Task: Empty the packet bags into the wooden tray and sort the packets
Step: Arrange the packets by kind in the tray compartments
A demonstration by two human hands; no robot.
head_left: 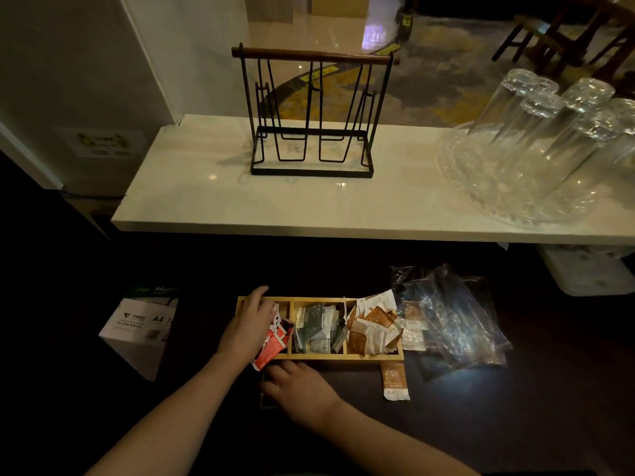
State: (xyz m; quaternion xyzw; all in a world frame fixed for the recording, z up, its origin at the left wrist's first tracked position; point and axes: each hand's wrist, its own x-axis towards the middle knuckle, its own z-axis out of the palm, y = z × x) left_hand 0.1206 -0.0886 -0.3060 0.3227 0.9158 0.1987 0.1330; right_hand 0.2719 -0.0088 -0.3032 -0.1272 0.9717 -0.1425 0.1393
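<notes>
A wooden tray (319,299) with three compartments lies on the dark surface in front of me. Red packets (273,348) fill the left compartment, dark green and white packets (314,326) the middle one, and orange and white packets (372,329) the right one. My left hand (247,324) rests palm down over the left compartment, touching the red packets. My right hand (295,386) lies flat just in front of the tray's near edge, fingers spread. One orange packet (395,381) lies outside the tray at its front right corner. Crumpled clear plastic bags (453,317) lie to the right.
A white box of A4 paper (137,333) stands to the left. Behind is a white marble counter (206,187) with a black wire rack (312,115) and upturned glasses on a glass tray (536,139). A white container (591,269) sits under the counter at right.
</notes>
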